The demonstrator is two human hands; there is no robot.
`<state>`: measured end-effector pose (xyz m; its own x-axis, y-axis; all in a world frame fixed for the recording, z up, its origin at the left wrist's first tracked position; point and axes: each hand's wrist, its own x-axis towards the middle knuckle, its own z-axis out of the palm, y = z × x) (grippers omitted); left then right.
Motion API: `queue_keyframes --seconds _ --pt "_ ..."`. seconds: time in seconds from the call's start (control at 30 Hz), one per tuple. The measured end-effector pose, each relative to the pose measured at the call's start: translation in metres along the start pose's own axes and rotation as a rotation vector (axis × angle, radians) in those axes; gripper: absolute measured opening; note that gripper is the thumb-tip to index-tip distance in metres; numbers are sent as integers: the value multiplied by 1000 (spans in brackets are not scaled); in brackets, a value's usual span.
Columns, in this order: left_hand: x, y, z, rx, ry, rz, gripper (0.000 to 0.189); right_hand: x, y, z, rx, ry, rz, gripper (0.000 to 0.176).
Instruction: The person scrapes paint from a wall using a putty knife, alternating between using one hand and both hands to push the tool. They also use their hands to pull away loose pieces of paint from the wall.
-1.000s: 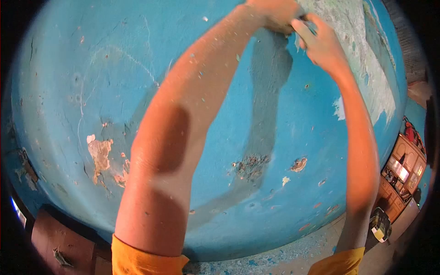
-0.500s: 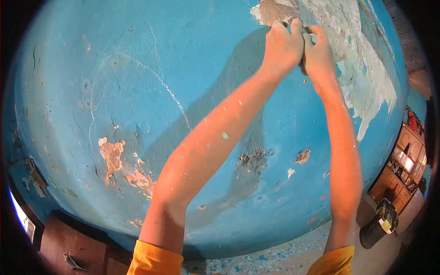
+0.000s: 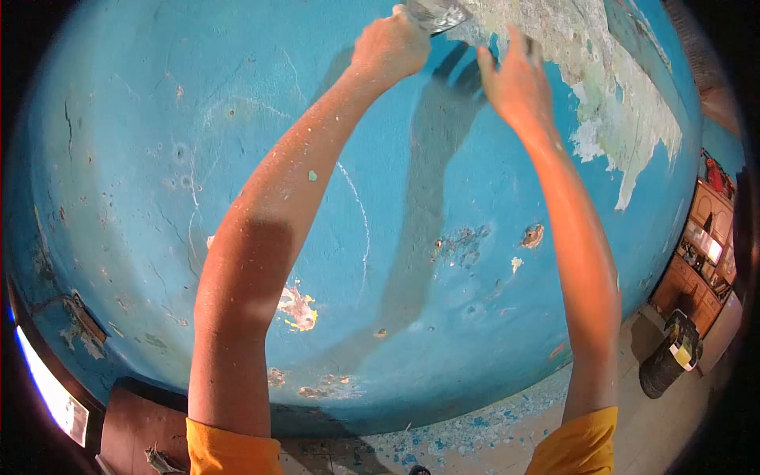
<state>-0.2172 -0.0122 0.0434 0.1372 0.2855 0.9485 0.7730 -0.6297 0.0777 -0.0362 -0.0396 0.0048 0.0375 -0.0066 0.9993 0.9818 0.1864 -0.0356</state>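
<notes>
At the top of the view, my left hand (image 3: 392, 46) is closed around a scraper whose shiny metal blade (image 3: 439, 14) points right, by the lower edge of a bare patch. The handle is mostly hidden inside the fist. To the right, my right hand (image 3: 518, 79) is held up, slightly blurred, with fingers apart and nothing in them. It is close to the peeled area of the blue wall (image 3: 443, 190), where pale plaster (image 3: 617, 103) shows.
Paint flakes (image 3: 475, 431) litter the floor along the wall. A dark bucket (image 3: 671, 356) stands at the lower right, near a wooden cabinet (image 3: 689, 289). A brown piece of furniture (image 3: 134, 423) is at the lower left, beside a bright screen or opening (image 3: 51, 388).
The hands were together on the tool higher to the right. My left hand has moved left with the scraper, and my right hand has let go and opened. The view has shifted slightly.
</notes>
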Motion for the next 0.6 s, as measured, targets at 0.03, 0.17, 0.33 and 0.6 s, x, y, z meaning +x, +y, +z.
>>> queue_keyframes --seconds 0.03,0.17,0.33,0.6 --pt "3 -5 -5 -4 0 1 46 11 0 14 -37 42 -50 61" --pt "2 -18 -15 407 148 131 42 39 -6 49 -58 120 -34 64" --pt "-10 -55 -43 714 87 305 47 29 -6 77 -4 275 -98 68" --pt "-28 -57 -116 1012 -126 248 48 21 -9 84 -170 614 -142 45"
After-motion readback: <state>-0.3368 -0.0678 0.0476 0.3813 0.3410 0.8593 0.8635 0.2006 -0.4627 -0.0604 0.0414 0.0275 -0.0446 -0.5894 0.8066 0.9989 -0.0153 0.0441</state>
